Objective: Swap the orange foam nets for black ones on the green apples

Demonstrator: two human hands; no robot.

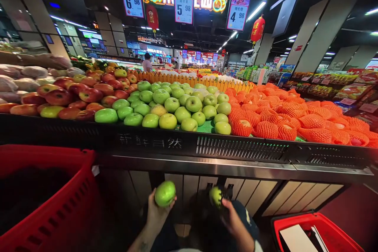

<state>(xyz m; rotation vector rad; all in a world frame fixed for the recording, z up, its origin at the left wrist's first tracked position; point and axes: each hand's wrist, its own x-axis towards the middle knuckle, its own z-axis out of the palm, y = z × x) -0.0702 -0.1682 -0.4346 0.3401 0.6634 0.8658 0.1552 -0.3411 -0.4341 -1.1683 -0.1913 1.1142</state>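
Note:
My left hand [156, 212] is closed round a green apple [165, 193], held up low in front of the fruit stand. My right hand [233, 218] grips a second green apple [215, 196] against something dark that I cannot make out. Both hands are below the stand's black front edge [189, 143]. On the stand above lies a heap of green apples [177, 106], with red apples [73, 94] to its left and oranges in foam netting [289, 120] to its right.
A red shopping basket [50, 201] stands at my left and another red basket [313, 232] at lower right. Price signs [184, 2] hang overhead. A person [147, 63] stands far back beyond the stand. Shelves of goods line the right side.

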